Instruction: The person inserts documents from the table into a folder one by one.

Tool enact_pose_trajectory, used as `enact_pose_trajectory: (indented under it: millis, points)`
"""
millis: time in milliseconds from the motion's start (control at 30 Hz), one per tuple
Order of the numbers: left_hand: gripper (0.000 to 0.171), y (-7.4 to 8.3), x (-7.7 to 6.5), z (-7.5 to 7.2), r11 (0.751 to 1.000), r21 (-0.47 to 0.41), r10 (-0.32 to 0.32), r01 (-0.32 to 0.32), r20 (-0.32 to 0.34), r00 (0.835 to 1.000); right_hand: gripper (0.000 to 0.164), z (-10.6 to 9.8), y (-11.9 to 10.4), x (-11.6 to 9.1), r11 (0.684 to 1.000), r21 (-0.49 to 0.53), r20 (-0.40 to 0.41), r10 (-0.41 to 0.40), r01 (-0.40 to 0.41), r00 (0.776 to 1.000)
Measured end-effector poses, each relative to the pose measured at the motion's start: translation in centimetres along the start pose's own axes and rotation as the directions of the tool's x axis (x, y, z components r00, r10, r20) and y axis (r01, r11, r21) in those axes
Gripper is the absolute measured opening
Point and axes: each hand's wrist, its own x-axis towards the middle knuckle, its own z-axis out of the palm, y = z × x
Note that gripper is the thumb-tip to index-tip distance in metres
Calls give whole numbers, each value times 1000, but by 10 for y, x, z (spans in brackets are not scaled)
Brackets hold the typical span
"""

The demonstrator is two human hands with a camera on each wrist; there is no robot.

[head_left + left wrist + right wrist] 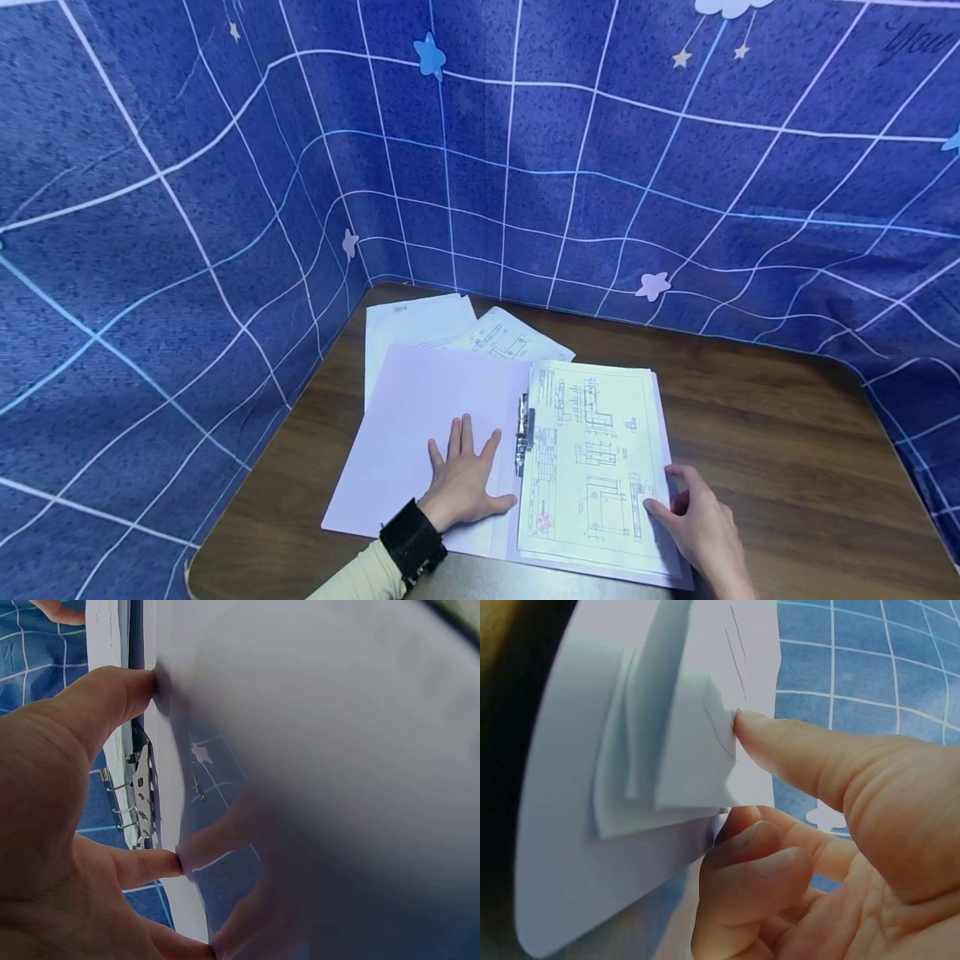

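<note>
A pale purple folder lies spread wide on the table. My left hand rests on its left cover, fingers spread and straight, the thumb near the fold. Beside that thumb a metal lever clip runs along the spine; the left wrist view also shows the clip. Stacked on the right side are punched sheets with line drawings and a red stamp. At their right edge my right hand pinches the sheets, thumb on the top page, the other fingers curled at the edge below.
Behind the folder lie loose papers, partly under its left cover, and another drawing sheet juts out at an angle. The brown wooden table extends to the right. Blue cloth with a white grid and stars encloses the back and left.
</note>
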Motion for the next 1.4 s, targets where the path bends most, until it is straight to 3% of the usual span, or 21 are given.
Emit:
enact_pose_trajectory:
  millis: [833, 1400]
  points:
    - [99, 0, 1, 1, 1000, 1, -7, 7, 4, 1000, 73, 6, 2, 3, 999, -36, 32, 38, -37, 999]
    - [100, 1, 0, 0, 1000, 11, -7, 7, 6, 1000, 75, 2, 1, 1, 999, -37, 36, 20, -19, 999]
